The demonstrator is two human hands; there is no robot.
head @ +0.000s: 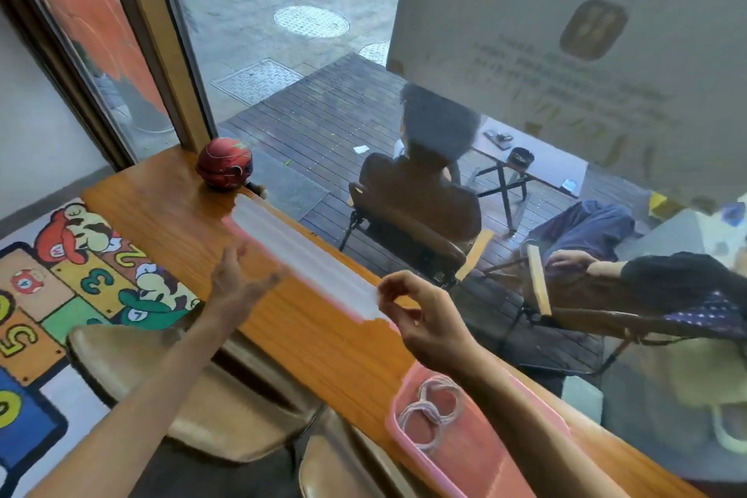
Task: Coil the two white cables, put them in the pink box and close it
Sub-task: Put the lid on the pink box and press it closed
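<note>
Now both hands (420, 315) raise the lid (307, 255); 2 cables (432, 408) lie boxed.

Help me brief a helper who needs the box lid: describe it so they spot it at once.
Follow the long wooden counter along the window. The lid is the long, flat, whitish panel with a pink edge near the glass, pinched at its near end by the right hand. Unlike the open pink box holding the coiled white cables, it is flat.

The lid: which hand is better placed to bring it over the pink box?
The right hand. It already pinches the near end of the lid, and the pink box with the coiled cables lies under that forearm. The left hand is open beside the lid.
</note>
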